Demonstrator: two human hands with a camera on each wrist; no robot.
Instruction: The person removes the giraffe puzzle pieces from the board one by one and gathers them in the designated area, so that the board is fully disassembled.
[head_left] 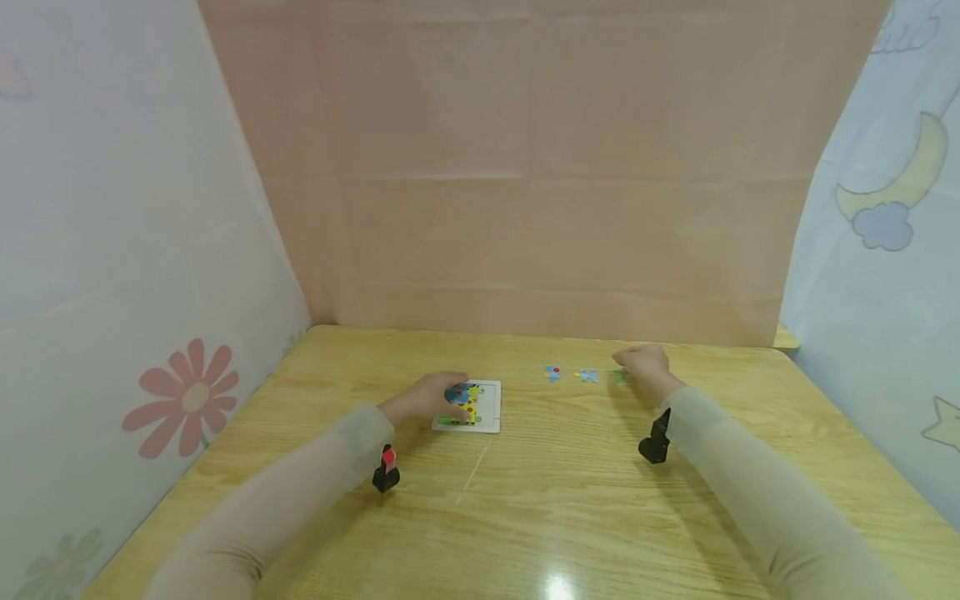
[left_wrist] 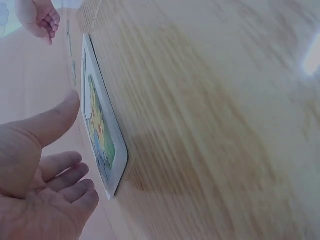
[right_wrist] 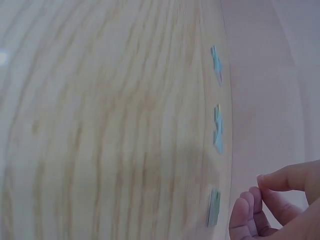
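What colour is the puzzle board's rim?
The puzzle board's rim is white, seen best in the left wrist view.

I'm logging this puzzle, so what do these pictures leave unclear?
Head: upper-left corner of the board, behind the left hand.
Head: part of the green piece, behind the right hand.
Left wrist: prints on the far pieces, too small, blurred.
Right wrist: rest of the right hand, cut off by the edge.

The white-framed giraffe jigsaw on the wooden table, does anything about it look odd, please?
The white-framed giraffe jigsaw looks unfinished: its right side is mostly bare white, while two blue jigsaw pieces and a green piece lie loose farther right. Nothing looks spilled or damaged.
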